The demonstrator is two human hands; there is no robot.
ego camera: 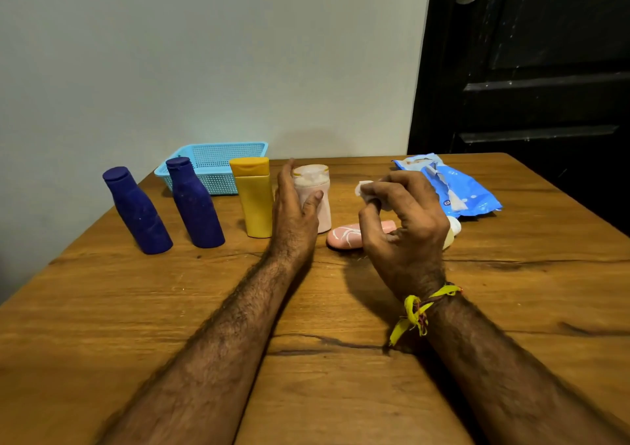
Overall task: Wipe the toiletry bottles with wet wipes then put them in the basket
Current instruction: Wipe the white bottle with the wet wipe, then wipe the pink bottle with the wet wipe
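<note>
A pale pink bottle point(318, 185) stands upright at the table's middle. My left hand point(293, 213) is round it, thumb on its front and fingers behind. My right hand point(402, 219) hovers just right of it and pinches a crumpled white wet wipe point(364, 190) between thumb and fingers. A yellow bottle point(255, 199) stands touching my left hand's back. Two dark blue bottles point(136, 211) point(196, 204) stand further left. A pink bottle point(344, 236) lies on its side under my right hand. The light blue basket point(218, 161) sits at the back, with nothing seen inside.
An opened blue wet wipe pack point(453, 185) lies at the back right. A small pale bottle point(452, 231) is mostly hidden behind my right hand. A grey wall stands behind the wooden table point(306, 376), and a black door point(528, 69) at the right.
</note>
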